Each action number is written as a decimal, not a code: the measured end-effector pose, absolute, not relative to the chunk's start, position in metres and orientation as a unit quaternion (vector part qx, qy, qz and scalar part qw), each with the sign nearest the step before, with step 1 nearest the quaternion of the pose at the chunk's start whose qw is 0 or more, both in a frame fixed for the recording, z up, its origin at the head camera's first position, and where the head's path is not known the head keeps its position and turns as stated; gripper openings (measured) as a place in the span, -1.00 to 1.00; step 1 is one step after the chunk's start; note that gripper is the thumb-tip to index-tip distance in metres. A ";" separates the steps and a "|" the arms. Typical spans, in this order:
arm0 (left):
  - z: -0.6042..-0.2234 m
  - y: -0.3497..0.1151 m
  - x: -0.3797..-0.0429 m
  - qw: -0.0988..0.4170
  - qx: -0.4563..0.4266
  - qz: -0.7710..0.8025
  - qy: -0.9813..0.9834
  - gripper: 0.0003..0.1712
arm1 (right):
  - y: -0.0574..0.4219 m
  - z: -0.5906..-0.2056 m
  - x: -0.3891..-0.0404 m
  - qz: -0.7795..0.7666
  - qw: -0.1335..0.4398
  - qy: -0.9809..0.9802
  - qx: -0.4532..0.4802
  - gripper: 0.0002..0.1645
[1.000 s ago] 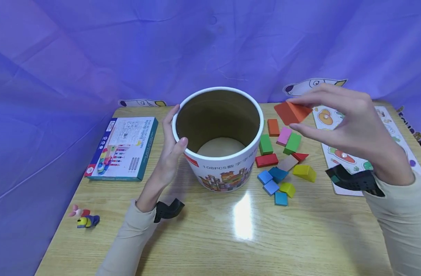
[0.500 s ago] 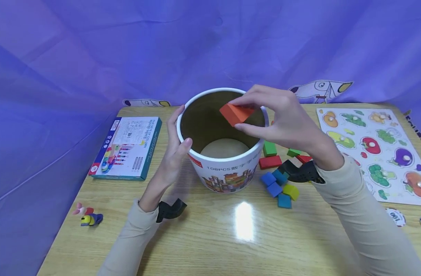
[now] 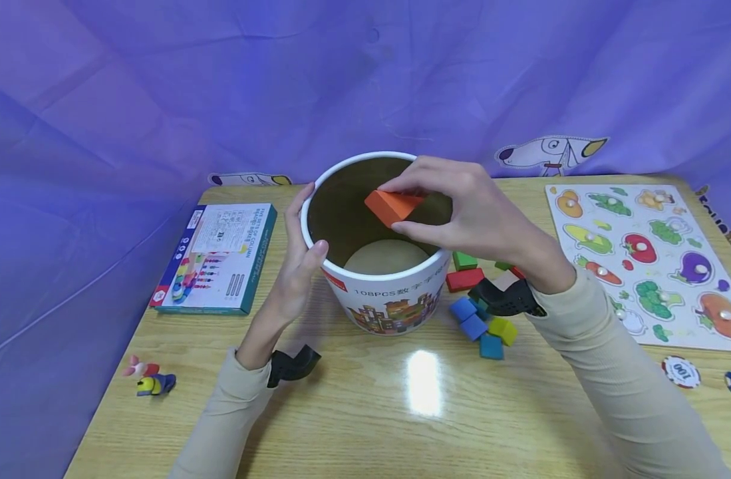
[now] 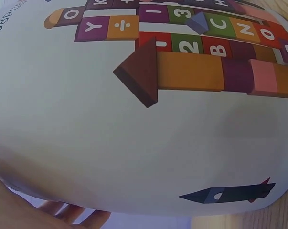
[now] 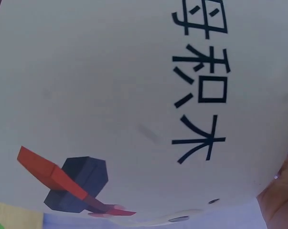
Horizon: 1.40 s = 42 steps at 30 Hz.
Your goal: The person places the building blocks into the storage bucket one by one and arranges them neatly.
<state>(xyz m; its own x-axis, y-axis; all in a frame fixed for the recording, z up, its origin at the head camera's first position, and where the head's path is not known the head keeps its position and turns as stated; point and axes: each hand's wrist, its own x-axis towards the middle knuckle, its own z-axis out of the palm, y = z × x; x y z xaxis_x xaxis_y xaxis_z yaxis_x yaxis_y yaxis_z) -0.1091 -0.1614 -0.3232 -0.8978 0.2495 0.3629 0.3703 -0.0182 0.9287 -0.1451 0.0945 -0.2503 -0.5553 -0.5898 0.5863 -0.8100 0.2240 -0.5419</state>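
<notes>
A large white bucket (image 3: 395,303) with printed block pictures stands upright on the table, its round mouth facing up. My left hand (image 3: 296,269) grips its left rim, thumb at the front and fingers along the outside. Over the mouth, my right hand (image 3: 461,206) pinches an orange triangular block (image 3: 394,207) between thumb and fingers. The bucket's bare floor shows below the block. Both wrist views are mostly filled by the bucket's printed wall (image 4: 86,133); the left hand's fingers (image 4: 93,219) show at the bottom edge there.
Right of the bucket lie several coloured blocks, among them a red block (image 3: 465,279) and a yellow block (image 3: 503,330), partly hidden by my right arm. A vegetable puzzle board (image 3: 628,233) and poker chips (image 3: 680,371) lie farther right. At left are a flat box (image 3: 221,256) and small figures (image 3: 155,384).
My right hand has carried the orange block leftward from above the loose blocks to over the bucket's mouth, then slightly lower. The left hand keeps its grip on the rim.
</notes>
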 end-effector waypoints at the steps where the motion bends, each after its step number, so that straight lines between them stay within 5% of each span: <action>1: -0.323 -0.161 -0.109 0.044 -0.222 -0.678 -0.699 0.10 | 0.095 -0.250 -0.145 0.426 0.129 -0.772 0.453 -0.53; 33: -0.323 -0.163 -0.108 0.050 -0.217 -0.664 -0.713 -0.01 | 0.090 -0.245 -0.144 0.421 0.119 -0.758 0.484 -0.52; 42: -0.324 -0.161 -0.109 0.052 -0.222 -0.667 -0.710 0.05 | 0.130 -0.236 -0.127 0.408 0.184 -0.779 0.440 -0.50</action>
<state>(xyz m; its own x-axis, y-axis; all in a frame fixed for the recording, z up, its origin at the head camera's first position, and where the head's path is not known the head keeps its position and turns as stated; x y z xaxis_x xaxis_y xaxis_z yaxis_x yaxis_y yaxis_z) -0.1090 -0.1613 -0.3235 -0.8964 0.2458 0.3690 0.3835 0.0124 0.9235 -0.1272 0.1298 -0.2359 -0.5452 -0.5351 0.6453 -0.8352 0.2806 -0.4729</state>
